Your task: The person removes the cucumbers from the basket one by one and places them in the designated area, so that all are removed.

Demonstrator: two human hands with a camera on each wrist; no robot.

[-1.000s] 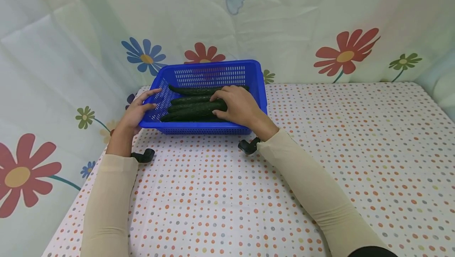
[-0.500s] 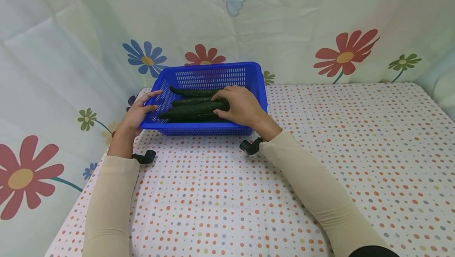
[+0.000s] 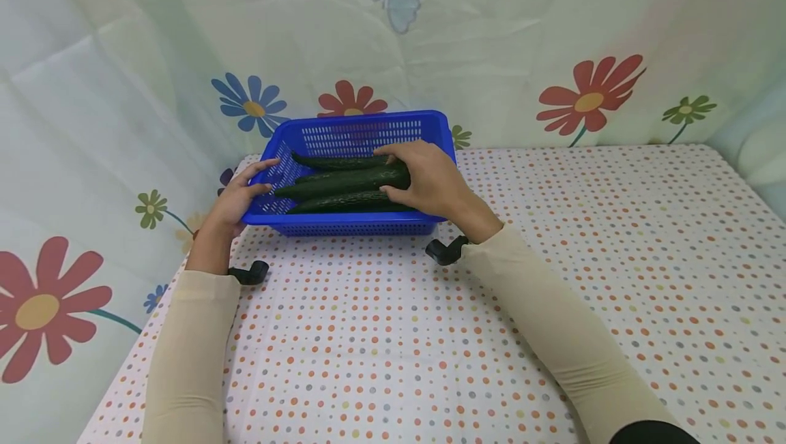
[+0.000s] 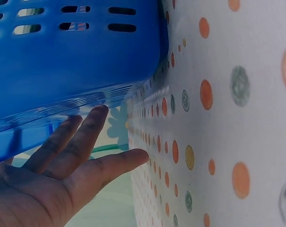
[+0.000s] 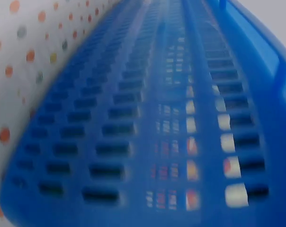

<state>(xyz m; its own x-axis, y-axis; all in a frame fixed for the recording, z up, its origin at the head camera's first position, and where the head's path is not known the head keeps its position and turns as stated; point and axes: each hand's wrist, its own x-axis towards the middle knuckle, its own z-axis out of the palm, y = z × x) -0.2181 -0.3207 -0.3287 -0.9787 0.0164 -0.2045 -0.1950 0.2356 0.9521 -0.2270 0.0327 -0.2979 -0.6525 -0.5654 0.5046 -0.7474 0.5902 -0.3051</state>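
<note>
A blue slotted plastic basket [image 3: 362, 127] stands at the back left of the table and holds several dark green cucumbers. My right hand [image 3: 426, 178] grips one cucumber [image 3: 334, 184] by its right end and holds it slightly above the others. My left hand [image 3: 236, 195] rests with straight fingers against the basket's left rim; the left wrist view shows those fingers [image 4: 81, 142] lying under the blue rim [image 4: 72, 61]. The right wrist view shows only the basket's blue slotted wall [image 5: 162, 118], blurred.
The table carries a white cloth with coloured dots [image 3: 381, 335]. A flower-printed sheet [image 3: 123, 89] hangs close behind and to the left of the basket. Black wrist camera mounts [image 3: 447, 251] sit under both forearms.
My right hand has lifted one cucumber up from the pile and shifted a little to the right. The left hand stays on the basket's left rim.
</note>
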